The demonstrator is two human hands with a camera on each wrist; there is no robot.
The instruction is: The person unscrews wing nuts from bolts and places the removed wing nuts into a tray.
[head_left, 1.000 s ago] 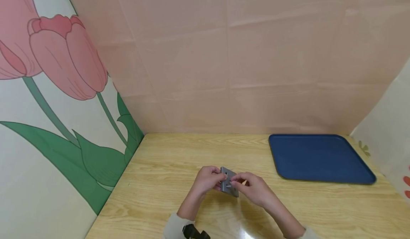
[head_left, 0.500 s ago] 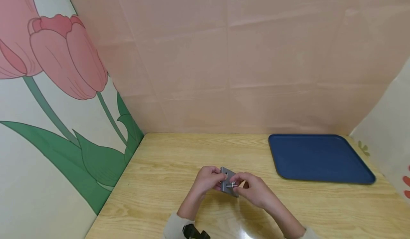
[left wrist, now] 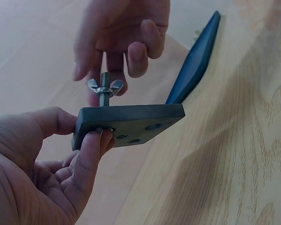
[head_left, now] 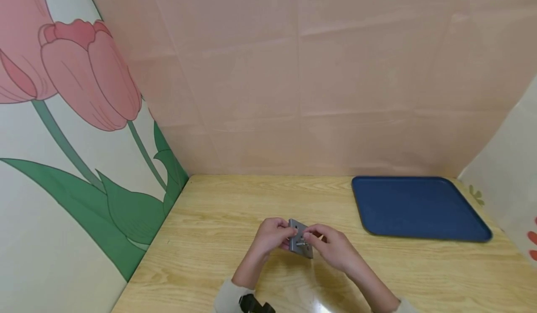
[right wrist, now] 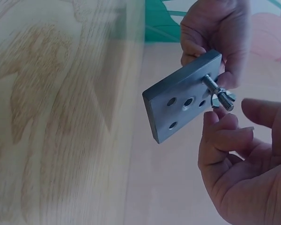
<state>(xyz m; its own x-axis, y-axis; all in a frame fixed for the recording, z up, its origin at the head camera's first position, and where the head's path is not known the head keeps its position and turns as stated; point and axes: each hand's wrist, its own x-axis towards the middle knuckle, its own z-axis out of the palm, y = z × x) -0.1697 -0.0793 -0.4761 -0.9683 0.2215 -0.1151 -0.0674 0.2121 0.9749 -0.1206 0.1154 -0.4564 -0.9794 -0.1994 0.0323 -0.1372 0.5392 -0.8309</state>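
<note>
Over half a second, the right hand's thumb has risen past the wing nut, clear of its bent fingers. The left hand pinches the plate above the table, short of its far edge. Wrist views alone reveal the bolt's threads.

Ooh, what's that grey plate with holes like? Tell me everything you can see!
The plate is a flat grey rectangle that looks like metal. Four open round holes show in its face. A threaded bolt stands out near one end, with a silvery wing nut on it, clear of the face. The left hand grips the plate by that end, holding it tilted over the table. The right hand is beside the wing nut.
</note>
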